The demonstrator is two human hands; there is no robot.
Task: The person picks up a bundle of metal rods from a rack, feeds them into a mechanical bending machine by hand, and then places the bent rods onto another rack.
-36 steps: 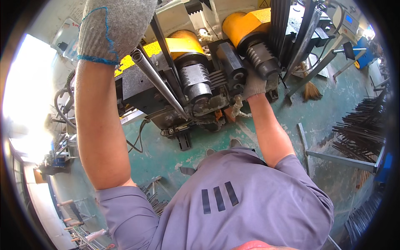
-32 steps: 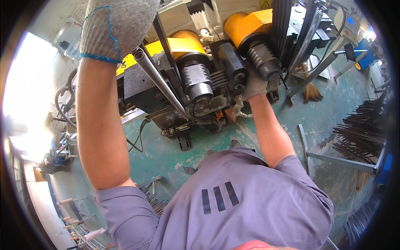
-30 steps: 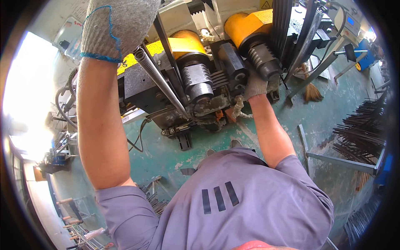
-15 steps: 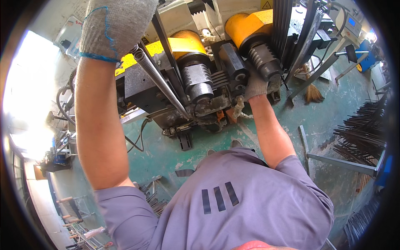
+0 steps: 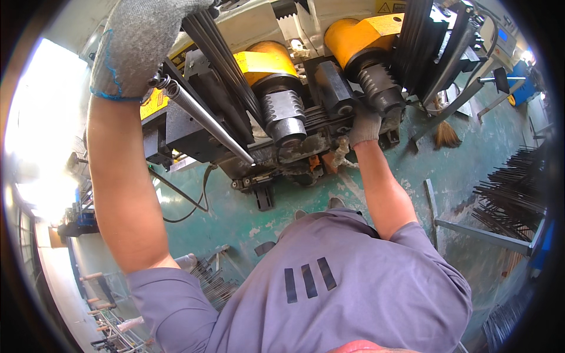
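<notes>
My left hand (image 5: 141,41), in a grey knitted glove with blue edging, is raised at the upper left. Its fingers close round the upper end of a bundle of long black metal bars (image 5: 226,67), partly cut off by the picture's top edge. The bars slant down beside a ridged steel roller (image 5: 285,115) under a yellow housing (image 5: 265,62). My gloved right hand (image 5: 366,126) reaches in low between a black block (image 5: 334,88) and a second ridged roller (image 5: 379,88). Its fingers are hidden there.
A coil spring on a rod (image 5: 206,120) slants past my left wrist. More black bars (image 5: 412,44) stand at the right of the machine. A broom (image 5: 446,135), a metal frame (image 5: 485,231) and piled dark rods (image 5: 512,188) are to the right on the green floor.
My left hand has shifted left, and the upper ends of the bars have swung left with it, showing more of the bundle. The right hand stays low between block and roller.
</notes>
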